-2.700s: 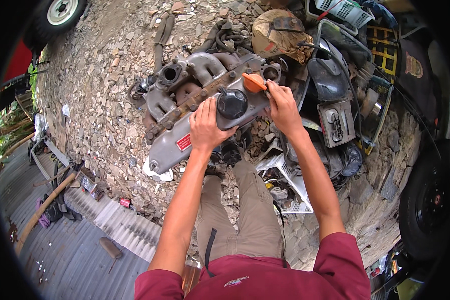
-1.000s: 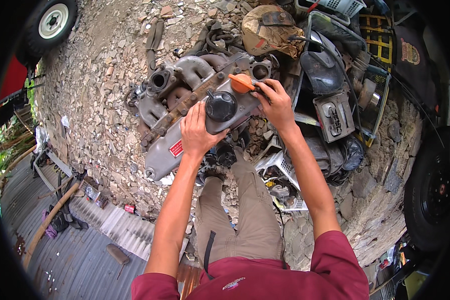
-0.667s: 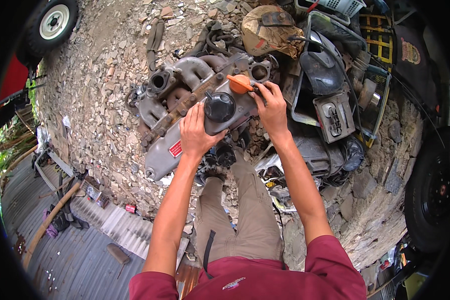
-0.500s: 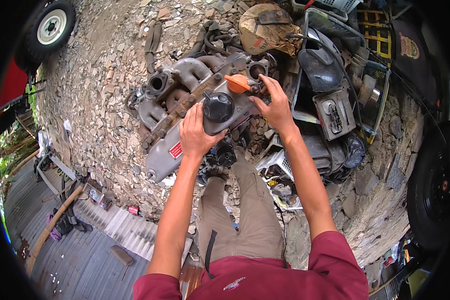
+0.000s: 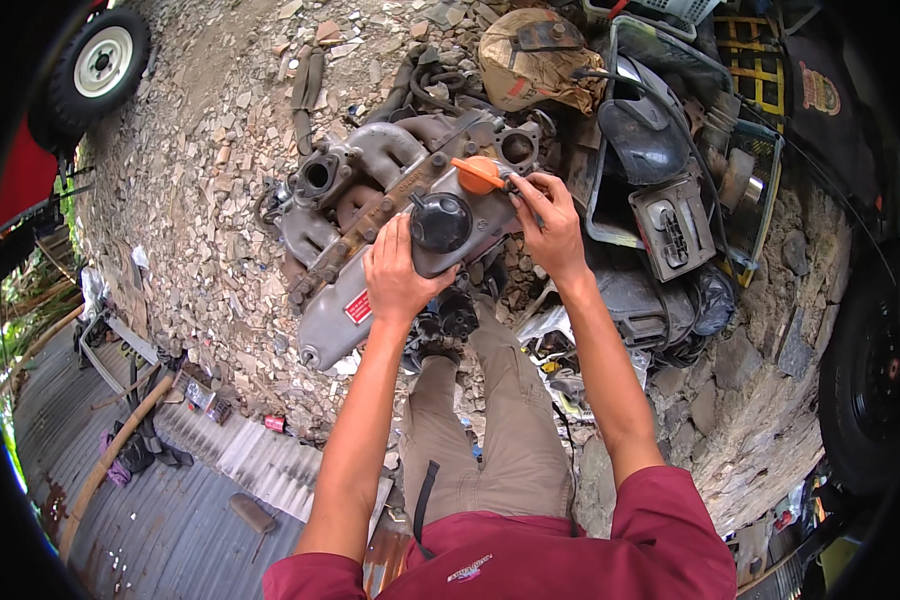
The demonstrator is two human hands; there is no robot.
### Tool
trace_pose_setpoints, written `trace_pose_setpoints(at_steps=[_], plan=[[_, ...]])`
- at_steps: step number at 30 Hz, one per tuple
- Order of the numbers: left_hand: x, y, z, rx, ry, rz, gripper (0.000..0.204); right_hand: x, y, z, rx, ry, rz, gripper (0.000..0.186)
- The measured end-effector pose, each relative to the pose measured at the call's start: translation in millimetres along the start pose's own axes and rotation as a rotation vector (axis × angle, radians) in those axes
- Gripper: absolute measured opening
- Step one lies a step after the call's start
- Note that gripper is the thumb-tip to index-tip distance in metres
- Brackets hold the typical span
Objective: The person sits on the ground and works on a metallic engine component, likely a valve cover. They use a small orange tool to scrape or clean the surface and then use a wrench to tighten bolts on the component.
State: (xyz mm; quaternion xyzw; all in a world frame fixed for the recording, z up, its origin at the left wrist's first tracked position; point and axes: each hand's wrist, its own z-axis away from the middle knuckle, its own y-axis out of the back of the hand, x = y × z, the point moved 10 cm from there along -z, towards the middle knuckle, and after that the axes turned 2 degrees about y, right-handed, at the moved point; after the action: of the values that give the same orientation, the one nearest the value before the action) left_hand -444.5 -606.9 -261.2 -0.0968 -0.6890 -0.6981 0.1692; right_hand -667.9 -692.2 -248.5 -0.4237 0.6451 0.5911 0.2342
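Note:
A grey valve cover (image 5: 335, 315) with a red label lies along a cast engine assembly with curved manifolds (image 5: 380, 150). On it sit a round black cap (image 5: 440, 222) and an orange cap (image 5: 478, 175) with a raised handle. My left hand (image 5: 400, 270) grips the cover's near side, fingertips beside the black cap and thumb below it. My right hand (image 5: 550, 225) has its fingers closed at a small dark part just right of the orange handle; the fingertips partly hide what they hold.
A paper-wrapped object (image 5: 535, 55) lies behind the engine. Crates of parts (image 5: 720, 50) crowd the right, beside a large tyre (image 5: 860, 400). Rubble (image 5: 190, 220) covers the ground, with corrugated sheets (image 5: 160, 520) lower left and a white-rimmed wheel (image 5: 100, 60) upper left.
My right hand's fingers have shifted around the orange cap's end, spreading half a second ago and now drawn closer. My left hand stays on the cover. The view has shifted slightly.

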Motion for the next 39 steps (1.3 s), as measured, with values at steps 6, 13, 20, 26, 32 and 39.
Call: trace_pose_setpoints(at_steps=[6,13,20,26,32,39], plan=[[0,1,-1,0.003,0.008,0.009,0.104,-11,1,-15,-0.055,0.132,0.134,0.025],[0,2,-2,0.008,0.019,0.012,0.101,-4,-5,-14,-0.065,0.075,0.152,0.025],[-1,3,-2,0.001,0.023,0.010,0.099,-19,0,-18,-0.039,0.163,0.173,0.024],[-1,1,-2,0.000,0.022,-0.003,0.098,-7,-4,-16,-0.029,0.124,0.143,0.028],[0,1,-3,-0.005,0.028,-0.018,0.098,-2,-6,-12,-0.056,0.121,0.166,0.030],[-2,-1,-3,-0.035,0.045,-0.015,0.099,-8,-4,-23,-0.102,0.079,-0.022,0.032]])
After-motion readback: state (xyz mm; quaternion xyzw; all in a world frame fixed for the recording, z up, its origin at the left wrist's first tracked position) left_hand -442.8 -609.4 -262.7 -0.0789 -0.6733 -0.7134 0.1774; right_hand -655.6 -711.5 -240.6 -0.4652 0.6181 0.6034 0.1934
